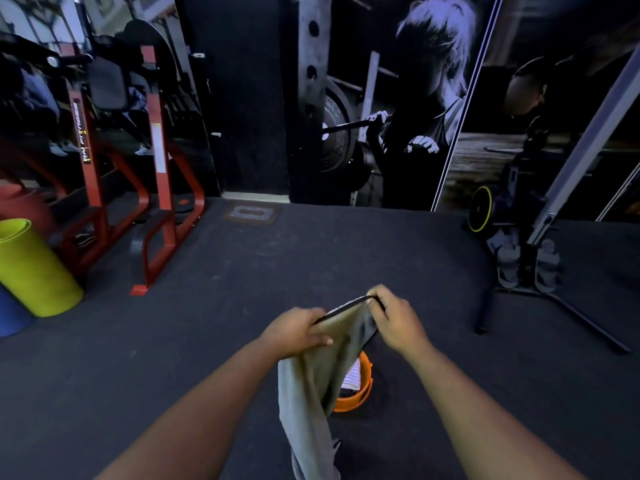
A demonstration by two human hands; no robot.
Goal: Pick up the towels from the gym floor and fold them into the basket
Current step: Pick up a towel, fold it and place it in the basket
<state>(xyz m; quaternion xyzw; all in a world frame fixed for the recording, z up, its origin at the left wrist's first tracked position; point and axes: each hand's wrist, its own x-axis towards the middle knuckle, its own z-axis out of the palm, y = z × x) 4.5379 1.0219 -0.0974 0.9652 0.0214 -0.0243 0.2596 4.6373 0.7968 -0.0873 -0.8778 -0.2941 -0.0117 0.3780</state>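
I hold a grey-beige towel [313, 393] up in front of me by its top edge. My left hand [298, 329] grips the left corner and my right hand [394, 320] pinches the right corner, so the cloth hangs down towards the bottom of the view. Behind and below the towel stands an orange basket [360, 388] on the dark floor, partly hidden by the cloth. Something white and folded [351, 375] shows inside the basket.
A red weight rack [156, 188] stands at the left with a rolled yellow-green mat [34, 268] and a blue object [10, 317] beside it. At the right are a rowing machine's rail and legs [540, 258]. Wall posters fill the back. The floor is dark rubber.
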